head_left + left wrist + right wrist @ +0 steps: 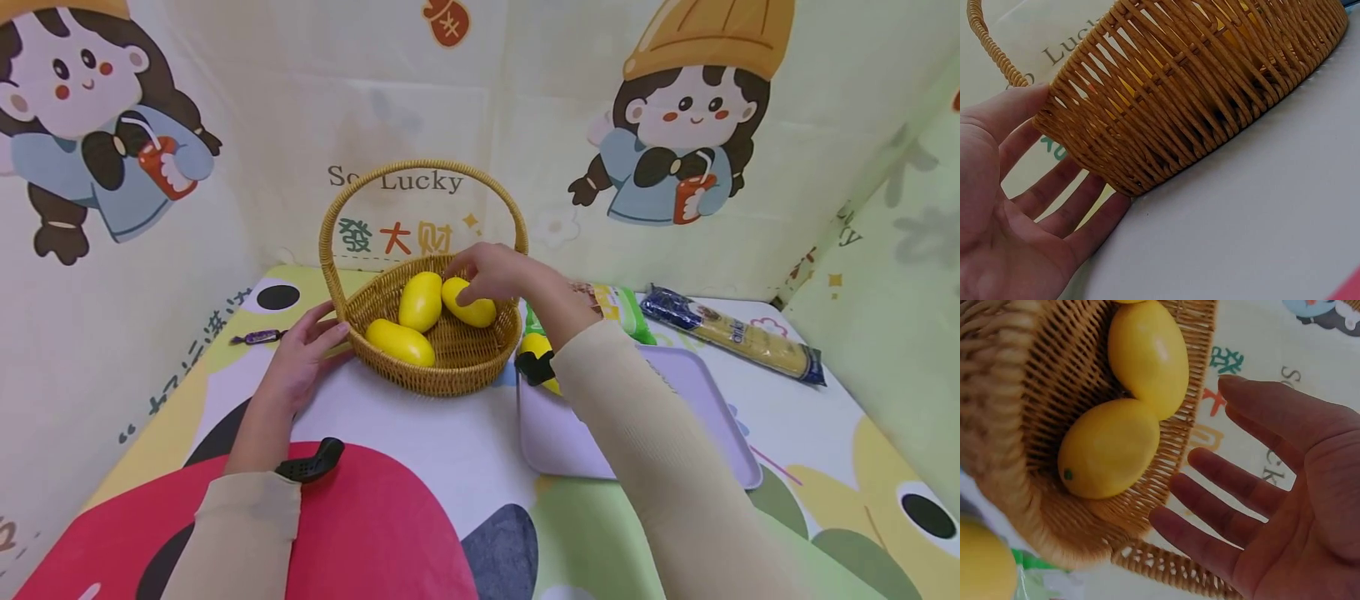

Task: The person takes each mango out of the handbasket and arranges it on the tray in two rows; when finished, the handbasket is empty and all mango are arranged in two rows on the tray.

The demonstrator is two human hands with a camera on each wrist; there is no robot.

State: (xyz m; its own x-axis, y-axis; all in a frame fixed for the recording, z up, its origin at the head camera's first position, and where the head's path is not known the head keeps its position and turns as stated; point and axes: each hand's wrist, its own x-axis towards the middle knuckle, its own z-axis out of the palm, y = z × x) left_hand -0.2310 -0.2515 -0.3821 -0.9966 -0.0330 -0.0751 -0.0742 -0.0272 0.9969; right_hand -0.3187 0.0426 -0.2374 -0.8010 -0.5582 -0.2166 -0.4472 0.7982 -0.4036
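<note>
A wicker basket (442, 383) with a tall arched handle holds several yellow mangoes, among them a left one (400, 342), a middle one (420, 302) and a right one (482, 314). My left hand (300, 354) rests against the basket's left end; in the left wrist view the thumb (1019, 103) touches the rim and the extended fingers lie along the outer wall. Over the right mango hovers my right hand (495, 271), its fingers spread and relaxed. The right wrist view shows nothing in that palm (1310, 506), with mangoes below the fingertips.
Right of the basket lies a lilac tray (566, 442), with another mango (534, 343) at its left edge, partly hidden by my right wrist. Behind it are a green snack bag (633, 315) and a noodle pack (731, 333). A purple-wrapped candy (257, 337) lies left.
</note>
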